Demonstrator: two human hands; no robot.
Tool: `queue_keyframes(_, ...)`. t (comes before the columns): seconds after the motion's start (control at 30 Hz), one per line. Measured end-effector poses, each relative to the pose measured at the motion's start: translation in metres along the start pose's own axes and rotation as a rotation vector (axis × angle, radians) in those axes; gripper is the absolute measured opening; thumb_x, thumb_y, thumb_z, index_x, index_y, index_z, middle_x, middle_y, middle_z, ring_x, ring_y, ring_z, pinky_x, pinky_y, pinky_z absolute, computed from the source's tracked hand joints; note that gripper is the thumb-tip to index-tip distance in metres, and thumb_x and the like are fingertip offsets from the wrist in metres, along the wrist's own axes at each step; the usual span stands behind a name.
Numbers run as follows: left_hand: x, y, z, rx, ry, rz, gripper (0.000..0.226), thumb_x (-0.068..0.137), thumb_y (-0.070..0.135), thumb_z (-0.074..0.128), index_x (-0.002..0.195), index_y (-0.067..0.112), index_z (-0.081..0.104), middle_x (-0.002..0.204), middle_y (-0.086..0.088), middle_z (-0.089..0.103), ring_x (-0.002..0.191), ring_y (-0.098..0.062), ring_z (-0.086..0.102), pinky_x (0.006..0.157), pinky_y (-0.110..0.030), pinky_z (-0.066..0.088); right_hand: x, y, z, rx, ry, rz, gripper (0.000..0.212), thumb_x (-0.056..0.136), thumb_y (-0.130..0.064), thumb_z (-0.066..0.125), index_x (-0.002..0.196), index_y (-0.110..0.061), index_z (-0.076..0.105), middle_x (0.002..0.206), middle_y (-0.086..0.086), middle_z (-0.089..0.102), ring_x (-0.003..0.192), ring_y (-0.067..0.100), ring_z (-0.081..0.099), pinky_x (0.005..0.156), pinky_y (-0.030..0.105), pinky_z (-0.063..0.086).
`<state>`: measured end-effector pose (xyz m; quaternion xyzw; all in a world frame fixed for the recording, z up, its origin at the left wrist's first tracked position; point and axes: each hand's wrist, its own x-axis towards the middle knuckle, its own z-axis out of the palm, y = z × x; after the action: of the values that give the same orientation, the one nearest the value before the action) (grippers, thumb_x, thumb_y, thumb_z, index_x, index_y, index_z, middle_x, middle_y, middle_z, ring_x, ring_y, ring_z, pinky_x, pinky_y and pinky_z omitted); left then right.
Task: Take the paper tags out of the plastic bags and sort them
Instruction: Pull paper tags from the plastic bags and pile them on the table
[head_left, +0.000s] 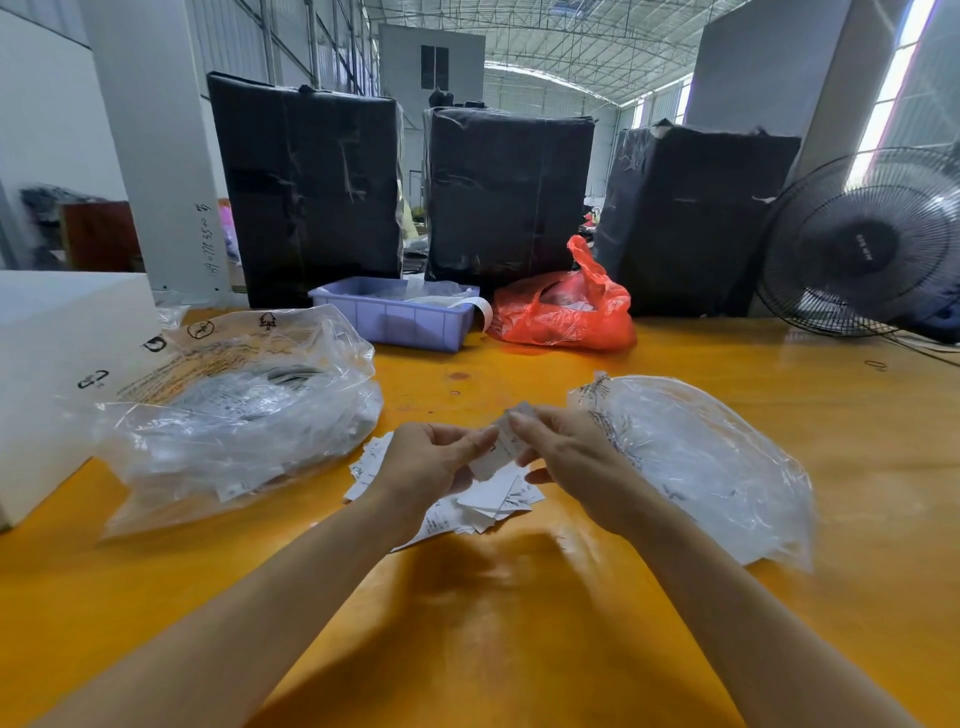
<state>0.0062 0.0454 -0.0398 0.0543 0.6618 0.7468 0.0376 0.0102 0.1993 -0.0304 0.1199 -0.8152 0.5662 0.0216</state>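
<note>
Tag pile (488, 506) between two bags (234, 410) (711, 457); tray (395, 317) behind; fan (867, 244) far right.

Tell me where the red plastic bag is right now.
In the head view the red plastic bag sits at the far edge of the orange table, just right of the purple tray and in front of the black-wrapped bales.

Head camera looks forward and down (close) over table (675, 649).
</note>
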Motion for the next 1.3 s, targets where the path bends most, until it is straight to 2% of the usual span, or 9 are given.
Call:
queue_keyframes(0.1, 0.001, 0.001, 0.001, -0.053, 0.030, -0.026, 0.011, 0.081, 0.014, 0.069, 0.076, 0.004, 0.069, 0.060, 0.000, 0.070, 0.052, -0.005, 0.065, 0.050, -0.016, 0.051, 0.001, 0.000, 0.002, 0.052, 0.140, -0.057, 0.021, 0.097, -0.012, 0.048, 0.115, -0.009, 0.060, 0.084, 0.004, 0.060, 0.067, 0.010, 0.056, 0.059, 0.018, 0.050)
queue_keyframes(0.3, 0.002, -0.006, 0.003, -0.033, 0.120, -0.041, 0.025, 0.080, 0.020, 0.070, 0.095, 0.001, 0.069, 0.072, -0.007, 0.066, 0.056, -0.009, 0.063, 0.051, -0.020, 0.046, -0.004, 0.003, 0.019, -0.022, 0.275, -0.223, 0.015, 0.091, -0.012, 0.061, 0.095, -0.006, 0.073, 0.067, -0.002, 0.065, 0.060, 0.010, 0.061, 0.059, 0.026, 0.054)
queue_keyframes(0.4, 0.003, -0.006, 0.004, -0.123, 0.193, -0.052, 0.015, 0.079, 0.021, 0.071, 0.086, 0.008, 0.068, 0.074, -0.006, 0.065, 0.069, -0.015, 0.060, 0.055, -0.023, 0.045, -0.002, 0.004, 0.025, -0.246, 0.226, -0.248, 0.028, 0.095, -0.027, 0.053, 0.094, -0.010, 0.074, 0.077, -0.002, 0.054, 0.076, 0.011, 0.054, 0.068, 0.020, 0.044)
queue_keyframes(0.5, 0.003, -0.006, 0.006, -0.209, 0.248, -0.086, 0.010, 0.079, 0.021, 0.071, 0.077, 0.013, 0.066, 0.067, -0.003, 0.065, 0.068, -0.014, 0.057, 0.056, -0.025, 0.046, -0.003, 0.005, 0.033, -0.304, 0.141, -0.259, 0.031, 0.093, -0.033, 0.055, 0.114, -0.015, 0.068, 0.090, 0.000, 0.053, 0.076, 0.001, 0.050, 0.070, 0.012, 0.041)
queue_keyframes(0.6, 0.002, -0.005, 0.006, -0.238, 0.227, -0.128, 0.022, 0.079, 0.030, 0.071, 0.084, 0.010, 0.066, 0.073, -0.004, 0.063, 0.067, -0.015, 0.057, 0.054, -0.024, 0.047, -0.005, 0.005, 0.034, -0.175, 0.217, -0.264, 0.029, 0.086, -0.013, 0.067, 0.115, -0.010, 0.067, 0.096, -0.001, 0.068, 0.077, 0.003, 0.061, 0.075, 0.020, 0.050)
queue_keyframes(0.77, 0.007, 0.001, 0.000, -0.113, 0.145, -0.152, 0.034, 0.079, 0.041, 0.068, 0.079, 0.008, 0.062, 0.070, -0.005, 0.062, 0.068, -0.018, 0.057, 0.048, -0.022, 0.049, -0.001, 0.005, 0.014, 0.143, 0.279, -0.085, 0.014, 0.084, 0.000, 0.065, 0.090, -0.010, 0.072, 0.066, -0.001, 0.069, 0.055, 0.004, 0.061, 0.055, 0.014, 0.048)
queue_keyframes(1.07, 0.010, 0.005, -0.017, 0.150, 0.011, -0.072, 0.006, 0.075, 0.011, 0.075, 0.076, 0.006, 0.071, 0.059, -0.002, 0.068, 0.043, -0.004, 0.055, 0.044, -0.015, 0.045, 0.005, 0.006, 0.002, 0.279, 0.332, -0.034, 0.011, 0.082, 0.001, 0.068, 0.078, -0.009, 0.070, 0.061, 0.003, 0.069, 0.049, 0.010, 0.064, 0.050, 0.016, 0.049)
queue_keyframes(1.2, 0.018, 0.024, -0.037, 0.159, 0.211, 0.073, 0.008, 0.078, 0.008, 0.074, 0.083, 0.004, 0.069, 0.066, -0.004, 0.069, 0.043, -0.001, 0.057, 0.045, -0.013, 0.047, 0.008, 0.007, -0.026, 0.049, 0.546, -0.165, 0.007, 0.084, -0.001, 0.066, 0.089, -0.003, 0.071, 0.072, 0.009, 0.071, 0.059, 0.017, 0.068, 0.060, 0.026, 0.055)
queue_keyframes(1.3, 0.028, 0.040, -0.077, 0.232, 0.535, 0.224, 0.011, 0.080, 0.012, 0.073, 0.088, 0.006, 0.069, 0.072, -0.003, 0.066, 0.053, -0.006, 0.060, 0.047, -0.013, 0.048, 0.007, 0.021, -0.066, -0.425, 0.726, -0.165, 0.012, 0.084, 0.000, 0.062, 0.091, 0.000, 0.072, 0.081, 0.016, 0.072, 0.076, 0.030, 0.069, 0.077, 0.041, 0.054)
